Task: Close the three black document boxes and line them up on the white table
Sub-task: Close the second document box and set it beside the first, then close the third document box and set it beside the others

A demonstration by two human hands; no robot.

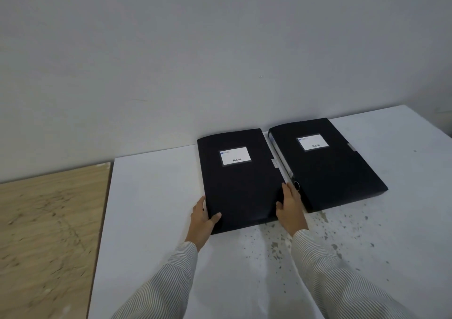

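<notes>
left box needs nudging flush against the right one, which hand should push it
Left. The left hand already wraps the left box at its outer near corner, so it can push toward the right box. The right hand sits in the gap between them.

Both striped-sleeved arms reach forward, the left hand (202, 217) curled in a grip, the right hand (289, 208) flat, fingers extended.

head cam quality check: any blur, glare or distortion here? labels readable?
Head view: dim, flat light with only faint shadows and no glare on the left document box or right document box. Wide-angle bend shows in the white table edges. The wooden surface at far left is smeared with blur. Label text is too soft to read. Left hand and right hand look fairly sharp.
</notes>
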